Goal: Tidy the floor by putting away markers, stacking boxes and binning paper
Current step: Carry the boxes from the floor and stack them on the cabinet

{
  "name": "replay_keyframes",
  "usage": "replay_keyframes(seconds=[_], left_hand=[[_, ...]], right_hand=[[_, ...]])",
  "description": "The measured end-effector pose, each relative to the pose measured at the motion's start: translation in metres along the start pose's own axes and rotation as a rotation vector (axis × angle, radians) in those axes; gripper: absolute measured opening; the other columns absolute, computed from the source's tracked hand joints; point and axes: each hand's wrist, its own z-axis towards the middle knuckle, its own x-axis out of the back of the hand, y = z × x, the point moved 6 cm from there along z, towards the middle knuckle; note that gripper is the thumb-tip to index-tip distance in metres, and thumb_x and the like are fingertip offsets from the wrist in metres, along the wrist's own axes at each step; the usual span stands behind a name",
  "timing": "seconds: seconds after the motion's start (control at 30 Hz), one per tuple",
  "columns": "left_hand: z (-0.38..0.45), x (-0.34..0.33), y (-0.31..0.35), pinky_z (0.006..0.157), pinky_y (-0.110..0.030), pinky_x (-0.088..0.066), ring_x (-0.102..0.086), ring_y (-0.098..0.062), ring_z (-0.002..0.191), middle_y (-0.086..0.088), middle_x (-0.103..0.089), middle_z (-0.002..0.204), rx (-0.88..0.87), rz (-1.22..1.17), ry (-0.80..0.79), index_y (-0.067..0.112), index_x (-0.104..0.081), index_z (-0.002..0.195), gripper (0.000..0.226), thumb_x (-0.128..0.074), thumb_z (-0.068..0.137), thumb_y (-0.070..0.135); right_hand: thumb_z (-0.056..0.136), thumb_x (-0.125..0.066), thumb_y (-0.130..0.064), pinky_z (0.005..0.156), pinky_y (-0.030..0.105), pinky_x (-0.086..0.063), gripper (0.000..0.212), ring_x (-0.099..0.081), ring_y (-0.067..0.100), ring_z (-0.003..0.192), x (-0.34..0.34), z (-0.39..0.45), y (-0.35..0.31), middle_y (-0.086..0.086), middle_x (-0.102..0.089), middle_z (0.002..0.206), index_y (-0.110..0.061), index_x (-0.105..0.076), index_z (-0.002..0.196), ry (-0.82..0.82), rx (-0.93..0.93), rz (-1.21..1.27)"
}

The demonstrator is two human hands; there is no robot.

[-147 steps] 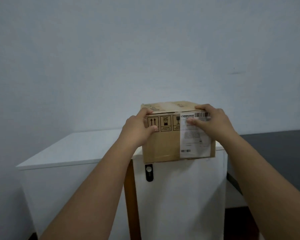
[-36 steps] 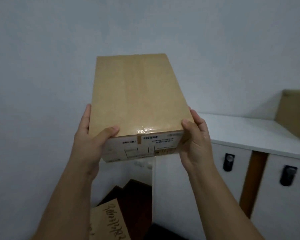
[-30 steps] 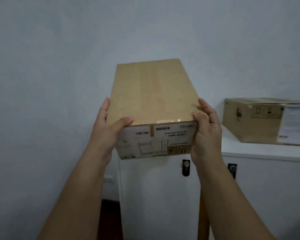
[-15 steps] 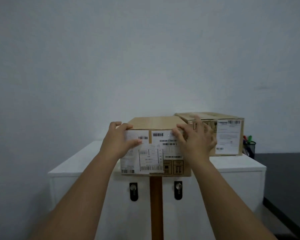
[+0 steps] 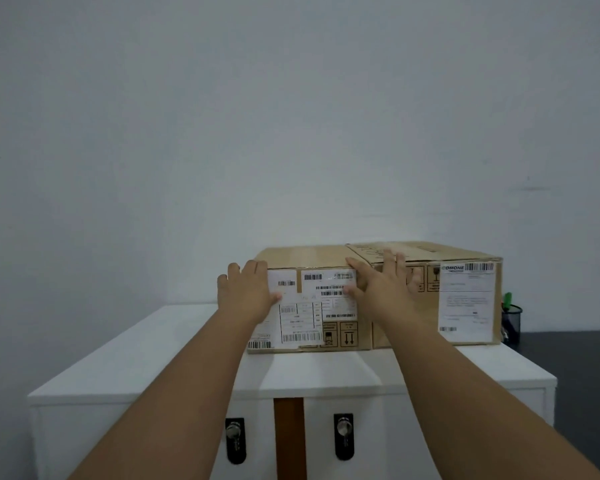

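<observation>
as both hands [image 5: 248, 294] press | rectangular cardboard box [image 5: 309, 306] | white cabinet [image 5: 153, 362]

Looking like an office or storeroom: white locking cabinet [image 5: 146, 372] sitting against a bare wall [image 5: 222, 116], shipping boxes [image 5: 465, 299] on top, mesh pen cup [image 5: 511, 323] poking out beside them.

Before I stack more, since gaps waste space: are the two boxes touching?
Touching: the head view shows the left box flush against the right box, no gap between.
</observation>
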Motion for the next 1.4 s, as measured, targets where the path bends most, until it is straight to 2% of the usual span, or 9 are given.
replay_keyframes(seconds=[0.17,0.33,0.5,0.63,0.83,1.0,1.07,1.2,1.4], left_hand=[[0.005,0.000,0.002,0.116,-0.055,-0.014,-0.014,-0.035,0.147,-0.001,-0.012,0.163,-0.019,0.023,-0.101,0.019,-0.008,0.155,0.081,-0.046,0.094,0.056],[-0.031,-0.005,-0.017,0.117,-0.059,0.005,0.016,-0.031,0.150,0.006,0.027,0.160,-0.018,-0.105,-0.215,0.022,0.018,0.153,0.091,-0.039,0.094,0.061],[-0.093,-0.007,-0.120,0.121,-0.052,-0.002,0.003,-0.031,0.151,0.005,0.007,0.165,0.035,-0.131,-0.146,0.032,-0.003,0.156,0.078,-0.043,0.094,0.058],[-0.172,0.008,-0.226,0.120,-0.042,-0.013,-0.014,-0.029,0.146,0.001,-0.020,0.161,0.196,-0.142,-0.144,0.032,-0.024,0.153,0.070,-0.053,0.092,0.051],[-0.327,0.010,-0.378,0.116,-0.046,-0.019,-0.017,-0.035,0.143,-0.005,-0.027,0.156,0.646,-0.174,-0.223,0.030,-0.032,0.150,0.062,-0.053,0.094,0.047],[-0.461,-0.035,-0.466,0.116,-0.046,-0.022,-0.024,-0.037,0.142,-0.010,-0.029,0.155,0.980,-0.248,-0.305,0.031,-0.033,0.148,0.061,-0.054,0.093,0.049],[-0.507,-0.062,-0.484,0.115,-0.047,-0.027,-0.028,-0.036,0.140,-0.010,-0.030,0.154,1.072,-0.316,-0.331,0.031,-0.034,0.148,0.060,-0.054,0.094,0.047],[-0.579,-0.124,-0.498,0.108,-0.047,-0.041,-0.046,-0.029,0.131,-0.007,-0.041,0.150,1.201,-0.532,-0.335,0.023,-0.040,0.146,0.061,-0.058,0.091,0.044],[-0.676,-0.226,-0.489,0.105,-0.049,-0.044,-0.048,-0.027,0.130,0.000,-0.045,0.149,1.457,-0.819,-0.379,0.025,-0.037,0.148,0.068,-0.057,0.087,0.048]], right_hand=[[0.089,-0.052,-0.056,0.119,0.050,0.002,0.061,0.004,0.035,0.149,0.003,0.010,-0.001,0.012,-0.008,0.162,-0.050,-0.028,0.144,-0.005,0.016,-0.040],[0.092,-0.050,-0.040,0.113,0.058,0.016,0.070,0.020,0.038,0.146,0.001,-0.001,-0.012,0.018,0.018,0.159,-0.039,-0.012,0.151,-0.055,-0.022,-0.139],[0.091,-0.044,-0.032,0.107,0.055,0.025,0.070,0.026,0.034,0.145,-0.031,-0.054,-0.105,0.010,0.023,0.159,-0.032,-0.009,0.152,0.081,0.177,-0.041],[0.089,-0.049,-0.028,0.112,0.056,0.017,0.064,0.020,0.030,0.147,-0.082,-0.115,-0.214,0.007,0.013,0.162,-0.032,-0.024,0.148,-0.019,0.422,0.099],[0.085,-0.053,-0.020,0.114,0.057,0.009,0.052,0.001,0.027,0.150,-0.167,-0.237,-0.346,0.007,-0.018,0.159,-0.026,-0.047,0.136,-0.201,0.759,0.277],[0.085,-0.052,-0.020,0.115,0.056,0.006,0.068,-0.009,0.026,0.149,-0.257,-0.343,-0.408,0.002,-0.028,0.153,-0.030,-0.026,0.147,-0.509,0.873,0.322],[0.088,-0.050,-0.024,0.116,0.054,0.002,0.068,-0.022,0.024,0.145,-0.303,-0.380,-0.416,0.003,-0.036,0.149,-0.031,-0.020,0.149,-0.713,0.835,0.297],[0.096,-0.048,-0.031,0.107,0.039,-0.039,0.050,-0.045,0.028,0.128,-0.388,-0.449,-0.405,0.010,-0.044,0.143,-0.024,-0.037,0.144,-1.197,0.610,0.251],[0.098,-0.048,-0.029,0.102,0.031,-0.037,0.052,-0.043,0.032,0.131,-0.462,-0.523,-0.370,0.014,-0.043,0.147,-0.007,-0.038,0.144,-1.427,0.171,0.250]])
